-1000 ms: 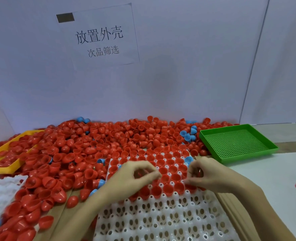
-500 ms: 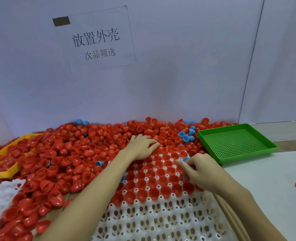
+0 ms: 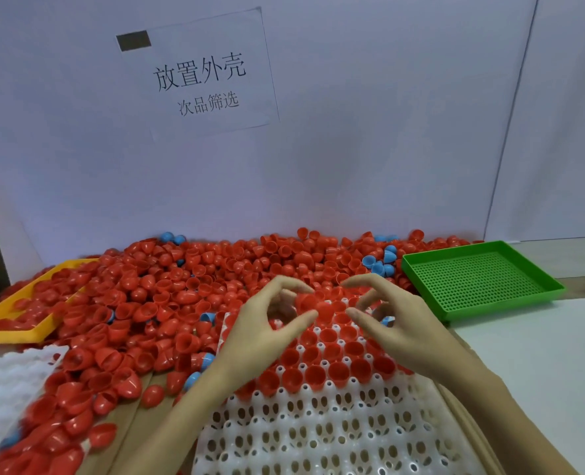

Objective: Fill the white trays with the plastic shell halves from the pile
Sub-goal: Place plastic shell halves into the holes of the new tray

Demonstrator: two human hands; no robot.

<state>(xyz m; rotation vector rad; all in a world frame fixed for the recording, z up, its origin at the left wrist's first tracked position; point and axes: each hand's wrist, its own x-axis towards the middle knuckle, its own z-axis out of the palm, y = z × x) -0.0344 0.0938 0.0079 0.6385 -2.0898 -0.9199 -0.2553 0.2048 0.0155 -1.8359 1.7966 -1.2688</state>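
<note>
A pale lilac-white wall [image 3: 370, 149] stands directly behind the counter [image 3: 531, 354], evenly and softly lit. A white paper sign [image 3: 202, 75] with black Chinese characters and a small dark rectangle in its upper left corner is fixed to the wall, tilted slightly. Right of the sign, a thin dark seam [image 3: 510, 114] runs down the wall. The counter surface is white.

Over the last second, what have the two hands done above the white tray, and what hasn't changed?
The left hand reached out to the pile, then came back over the white tray, now with red shells between its fingers. The right hand rose from the filled rows and opened beside it. The green tray and yellow tray stayed put.
</note>
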